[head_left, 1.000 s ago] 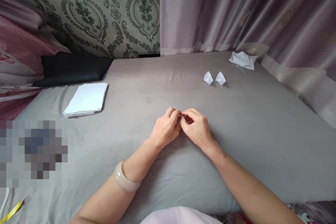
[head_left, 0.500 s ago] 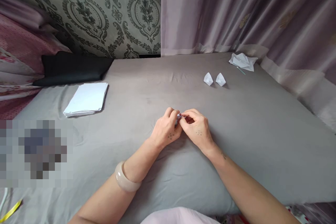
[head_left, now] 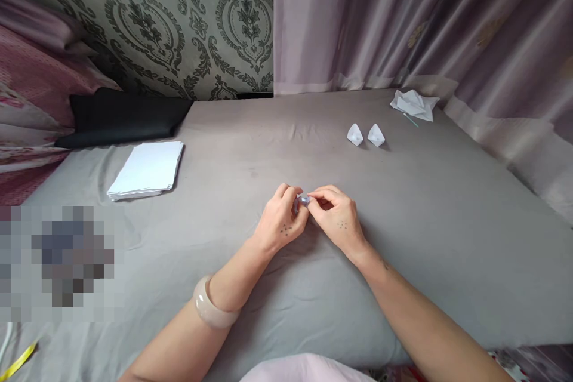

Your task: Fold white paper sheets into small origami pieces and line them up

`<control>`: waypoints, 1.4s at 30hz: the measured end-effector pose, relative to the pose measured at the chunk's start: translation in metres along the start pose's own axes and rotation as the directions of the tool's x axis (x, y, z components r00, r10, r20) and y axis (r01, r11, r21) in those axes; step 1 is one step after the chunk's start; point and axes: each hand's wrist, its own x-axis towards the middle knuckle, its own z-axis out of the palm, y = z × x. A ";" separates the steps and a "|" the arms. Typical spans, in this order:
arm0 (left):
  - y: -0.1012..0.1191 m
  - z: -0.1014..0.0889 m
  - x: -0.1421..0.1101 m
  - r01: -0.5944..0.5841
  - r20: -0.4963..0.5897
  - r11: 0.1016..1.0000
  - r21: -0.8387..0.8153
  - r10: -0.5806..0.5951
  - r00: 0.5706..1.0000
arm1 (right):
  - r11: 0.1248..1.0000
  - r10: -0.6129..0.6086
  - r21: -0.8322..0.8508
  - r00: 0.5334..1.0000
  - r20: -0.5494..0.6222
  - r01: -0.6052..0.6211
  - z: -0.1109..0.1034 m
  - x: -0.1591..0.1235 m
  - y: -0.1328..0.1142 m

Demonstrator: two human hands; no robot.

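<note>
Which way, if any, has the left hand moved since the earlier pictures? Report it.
Yes, slightly: the left hand has shifted to the left, a little toward the stack of white paper, which has stayed put.

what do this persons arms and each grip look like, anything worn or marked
The left forearm and right forearm are bare, with no sleeves in view. A thick, glossy, pale bangle circles the left one. The back of the left grip carries a small cluster of dark dots, as does the right grip. Another small dark mark shows near the right wrist.
</note>
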 end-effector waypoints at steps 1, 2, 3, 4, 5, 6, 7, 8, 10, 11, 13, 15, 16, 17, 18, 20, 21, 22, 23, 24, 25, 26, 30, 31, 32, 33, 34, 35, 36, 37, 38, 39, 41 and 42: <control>0.000 0.000 0.000 0.017 -0.010 1.000 -0.008 -0.017 1.000 | 1.000 -0.003 0.000 1.000 0.001 0.003 -0.001 0.000 0.000; 0.000 -0.001 0.000 0.037 -0.017 0.999 -0.017 -0.038 0.999 | 1.000 -0.005 -0.001 1.000 0.002 0.005 -0.001 -0.001 0.000; 0.001 -0.002 0.000 0.061 -0.021 0.998 -0.027 -0.062 0.998 | 1.000 -0.008 -0.001 1.000 0.005 0.008 -0.002 -0.001 0.000; 0.002 -0.003 0.001 0.089 -0.021 0.995 -0.038 -0.090 0.996 | 1.000 -0.012 -0.003 1.000 0.009 0.012 -0.003 -0.001 0.001; 0.003 -0.005 0.001 0.124 -0.015 0.991 -0.049 -0.125 0.992 | 1.000 -0.017 -0.005 1.000 0.014 0.017 -0.004 -0.001 0.001; 0.005 -0.007 0.002 0.166 -0.003 0.984 -0.060 -0.167 0.986 | 1.000 -0.022 -0.009 1.000 0.020 0.022 -0.004 -0.001 0.001; 0.007 -0.008 0.003 0.217 0.018 0.974 -0.072 -0.216 0.976 | 1.000 -0.026 -0.012 0.999 0.025 0.026 -0.005 -0.002 0.001; 0.009 -0.010 0.003 0.271 0.043 0.959 -0.087 -0.268 0.962 | 0.999 -0.031 -0.018 0.999 0.031 0.031 -0.005 -0.002 0.001; 0.012 -0.013 0.005 0.370 0.101 0.921 -0.123 -0.359 0.928 | 0.998 -0.049 -0.035 0.998 0.044 0.050 -0.005 -0.003 0.002; 0.013 -0.014 0.005 0.407 0.127 0.902 -0.143 -0.391 0.912 | 0.997 -0.065 -0.047 0.996 0.054 0.067 -0.005 -0.003 0.003; 0.013 -0.016 0.006 0.448 0.162 0.877 -0.176 -0.423 0.892 | 0.990 -0.109 -0.076 0.990 0.091 0.116 -0.004 -0.004 0.003; 0.013 -0.015 0.006 0.459 0.172 0.868 -0.190 -0.431 0.886 | 0.979 -0.154 -0.109 0.978 0.144 0.170 -0.004 -0.005 0.004; 0.012 -0.015 0.006 0.458 0.170 0.869 -0.185 -0.431 0.886 | 0.972 -0.172 -0.129 0.970 0.172 0.196 -0.004 -0.006 0.003; 0.011 -0.014 0.006 0.454 0.166 0.875 -0.168 -0.429 0.888 | 0.964 -0.190 -0.150 0.962 0.197 0.222 -0.005 -0.007 0.002; 0.010 -0.014 0.006 0.445 0.159 0.884 -0.140 -0.424 0.892 | 0.953 -0.209 -0.172 0.953 0.221 0.249 -0.006 -0.007 0.001; 0.009 -0.012 0.006 0.418 0.141 0.906 -0.073 -0.405 0.903 | 0.932 -0.236 -0.211 0.934 0.269 0.296 -0.009 -0.008 -0.003; 0.008 -0.012 0.007 0.402 0.132 0.915 -0.046 -0.393 0.910 | 0.922 -0.244 -0.224 0.924 0.293 0.314 -0.010 -0.009 -0.005; 0.007 -0.012 0.007 0.388 0.125 0.921 -0.029 -0.382 0.916 | 0.914 -0.249 -0.236 0.917 0.313 0.329 -0.012 -0.009 -0.007; 0.007 -0.011 0.007 0.379 0.120 0.925 -0.024 -0.374 0.920 | 0.906 -0.253 -0.250 0.911 0.327 0.341 -0.013 -0.010 -0.009; 0.006 -0.012 0.007 0.375 0.119 0.927 -0.025 -0.370 0.921 | 0.896 -0.256 -0.267 0.906 0.338 0.353 -0.014 -0.010 -0.009; 0.005 -0.012 0.007 0.378 0.120 0.925 -0.030 -0.372 0.920 | 0.883 -0.262 -0.290 0.900 0.348 0.369 -0.015 -0.010 -0.009; 0.005 -0.012 0.007 0.386 0.124 0.922 -0.034 -0.380 0.917 | 0.865 -0.270 -0.317 0.893 0.359 0.389 -0.016 -0.009 -0.008; 0.003 -0.016 0.009 0.444 0.147 0.896 -0.029 -0.435 0.888 | 0.772 -0.301 -0.402 0.841 0.450 0.492 -0.023 -0.005 -0.002; 0.002 -0.017 0.010 0.454 0.148 0.891 -0.023 -0.446 0.883 | 0.753 -0.302 -0.415 0.829 0.471 0.510 -0.025 -0.004 -0.001; 0.002 -0.018 0.010 0.460 0.146 0.888 -0.017 -0.453 0.880 | 0.738 -0.300 -0.427 0.821 0.486 0.523 -0.028 -0.003 0.000; 0.002 -0.019 0.011 0.463 0.147 0.886 -0.012 -0.457 0.877 | 0.726 -0.294 -0.440 0.817 0.496 0.528 -0.030 -0.002 -0.001; 0.001 -0.019 0.011 0.464 0.150 0.886 -0.007 -0.458 0.876 | 0.718 -0.287 -0.453 0.818 0.499 0.528 -0.031 -0.001 -0.001; 0.001 -0.020 0.011 0.462 0.156 0.887 -0.002 -0.456 0.876 | 0.713 -0.279 -0.466 0.822 0.497 0.524 -0.032 0.000 -0.002; 0.001 -0.021 0.011 0.457 0.166 0.890 0.006 -0.451 0.877 | 0.711 -0.272 -0.477 0.827 0.492 0.518 -0.033 0.000 -0.004; 0.000 -0.021 0.010 0.449 0.180 0.893 0.016 -0.444 0.878 | 0.711 -0.267 -0.484 0.833 0.485 0.510 -0.032 -0.001 -0.005; 0.000 -0.022 0.010 0.439 0.194 0.898 0.027 -0.436 0.879 | 0.715 -0.262 -0.489 0.840 0.475 0.500 -0.031 -0.001 -0.007; 0.000 -0.022 0.010 0.428 0.210 0.903 0.037 -0.426 0.880 | 0.720 -0.258 -0.490 0.846 0.467 0.491 -0.030 -0.003 -0.008; 0.000 -0.022 0.010 0.404 0.244 0.913 0.047 -0.403 0.882 | 0.729 -0.256 -0.486 0.850 0.461 0.483 -0.025 -0.005 -0.010; 0.000 -0.022 0.010 0.393 0.258 0.918 0.048 -0.391 0.883 | 0.730 -0.254 -0.483 0.848 0.466 0.484 -0.023 -0.007 -0.011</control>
